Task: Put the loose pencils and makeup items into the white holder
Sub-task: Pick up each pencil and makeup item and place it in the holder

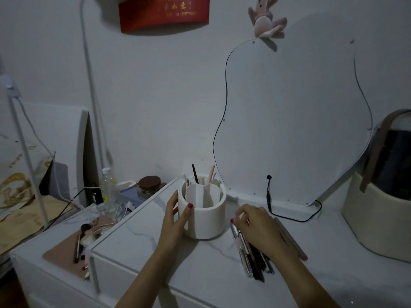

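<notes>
The white holder [208, 215] is a round cup with inner dividers, standing mid-table. A dark stick and a pink item poke up from its back compartments. My left hand [175, 215] wraps its left side, thumb on the front wall. To the right lies a heap of loose pencils and makeup items [251, 254], silver, pink and black. My right hand [258, 227] rests over the top of that heap, fingertips pinching a pale pencil end [241, 215] near the holder. A brown pencil [293, 243] lies just right of the hand.
A wavy mirror [300, 121] leans on the wall behind, with a black cable [289, 215] at its foot. A cream basket [375, 218] stands at right. At left, a lower shelf holds brushes on a pink mat [69, 247], a jar [149, 185] and a bottle.
</notes>
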